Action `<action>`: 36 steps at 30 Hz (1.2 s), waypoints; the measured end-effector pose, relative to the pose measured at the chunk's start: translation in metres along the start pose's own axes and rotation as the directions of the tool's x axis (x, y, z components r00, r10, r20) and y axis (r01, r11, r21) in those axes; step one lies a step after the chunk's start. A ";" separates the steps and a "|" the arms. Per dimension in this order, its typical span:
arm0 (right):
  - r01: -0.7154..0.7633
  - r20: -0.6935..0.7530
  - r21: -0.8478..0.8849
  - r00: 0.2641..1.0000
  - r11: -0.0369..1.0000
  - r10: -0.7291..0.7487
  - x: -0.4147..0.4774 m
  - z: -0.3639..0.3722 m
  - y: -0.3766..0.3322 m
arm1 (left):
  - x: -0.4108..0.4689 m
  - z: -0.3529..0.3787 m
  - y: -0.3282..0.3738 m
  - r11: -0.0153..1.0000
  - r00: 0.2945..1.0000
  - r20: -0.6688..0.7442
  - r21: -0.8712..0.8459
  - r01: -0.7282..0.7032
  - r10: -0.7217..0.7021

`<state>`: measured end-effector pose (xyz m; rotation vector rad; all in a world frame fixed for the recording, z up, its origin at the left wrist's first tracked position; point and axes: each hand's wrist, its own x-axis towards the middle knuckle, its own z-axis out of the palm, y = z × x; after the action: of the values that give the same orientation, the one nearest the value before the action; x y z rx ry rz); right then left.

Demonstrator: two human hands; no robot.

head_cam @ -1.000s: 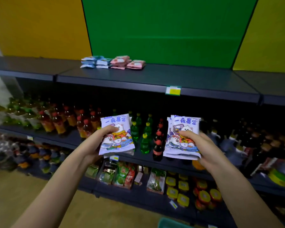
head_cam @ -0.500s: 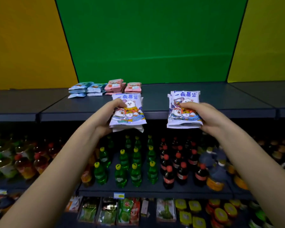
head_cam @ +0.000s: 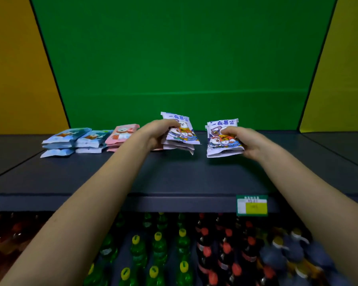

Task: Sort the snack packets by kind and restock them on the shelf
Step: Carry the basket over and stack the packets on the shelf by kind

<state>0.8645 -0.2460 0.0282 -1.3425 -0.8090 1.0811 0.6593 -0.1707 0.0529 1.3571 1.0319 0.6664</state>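
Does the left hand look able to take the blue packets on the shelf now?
Probably not yet: the left hand is full, gripping white packets; only low pink packets lie between it and the blue packets.

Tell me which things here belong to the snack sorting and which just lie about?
Job: left purple stack, held by the left hand; right purple stack, held by the right hand; blue packets; pink packets; top shelf.
Lying about: green bottles; red-capped bottles; price tag.
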 end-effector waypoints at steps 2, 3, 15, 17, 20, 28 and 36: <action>0.002 -0.018 -0.021 1.000 1.000 -0.002 0.023 -0.003 0.000 | 0.026 0.003 0.006 1.000 1.000 -0.010 0.013 0.011 -0.011; 0.000 -0.029 -0.035 1.000 0.999 -0.001 0.033 -0.004 0.000 | 0.037 0.005 0.007 1.000 1.000 -0.010 0.015 0.020 -0.020; -0.034 -0.089 -0.235 0.996 0.971 0.013 0.102 -0.007 0.010 | 0.101 0.019 -0.002 0.924 0.986 -0.141 0.381 -0.032 0.092; -0.026 -0.119 -0.290 0.993 0.957 -0.009 0.106 -0.004 0.012 | 0.097 0.019 -0.001 0.806 0.972 -0.171 0.591 -0.030 0.161; -0.019 -0.190 -0.480 0.978 0.877 -0.082 0.106 0.001 0.012 | 0.096 0.021 -0.001 0.686 0.958 -0.190 0.728 -0.010 0.216; 0.075 -0.120 -0.765 0.959 0.639 -0.257 0.064 -0.009 0.006 | 0.056 0.009 -0.011 0.376 0.756 -0.146 0.916 -0.140 0.638; 0.303 0.000 -0.878 0.773 0.370 -0.634 -0.071 -0.020 0.011 | -0.048 -0.016 -0.051 0.270 0.615 -0.047 0.923 -0.276 0.787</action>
<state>0.8581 -0.3206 0.0247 -1.8409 -1.4489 -0.1490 0.6154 -0.2131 0.0147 2.6701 1.3922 1.1874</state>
